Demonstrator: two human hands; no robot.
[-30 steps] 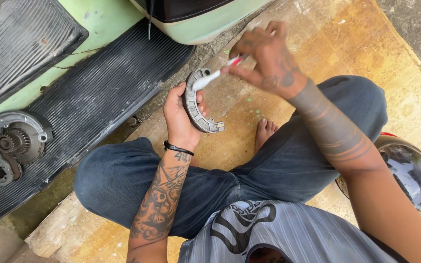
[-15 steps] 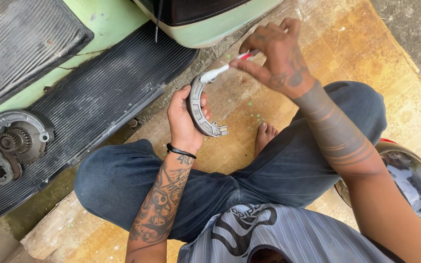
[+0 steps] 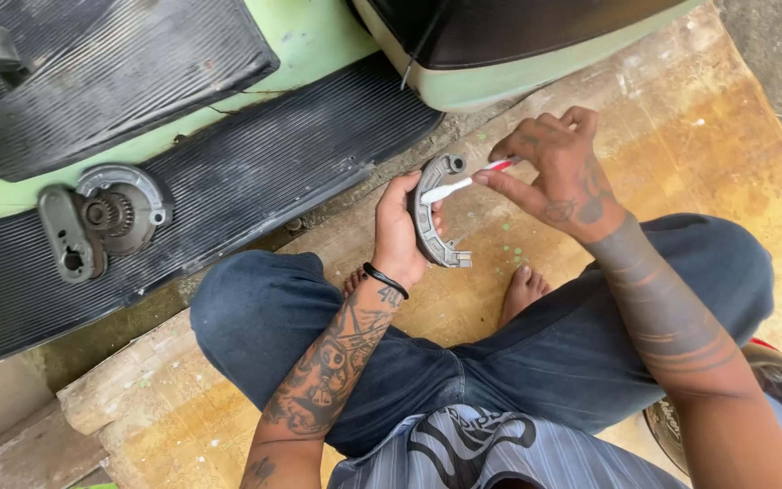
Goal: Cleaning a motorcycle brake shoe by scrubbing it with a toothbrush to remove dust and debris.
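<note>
Grey metal brake shoe (image 3: 430, 215) is gripped in the left hand (image 3: 397, 237) above the lap; the right hand (image 3: 561, 177) pinches a toothbrush (image 3: 468, 182) against its curved face. Brushing appears under way; remaining extent cannot be judged.

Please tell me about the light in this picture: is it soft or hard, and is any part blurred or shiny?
Head view: soft, even daylight with no hard shadows; the left hand, curved metal part, right hand and toothbrush are all sharp; a mild sheen lies on the pale green scooter panel; the shiny round object at the right edge is cut off.
</note>
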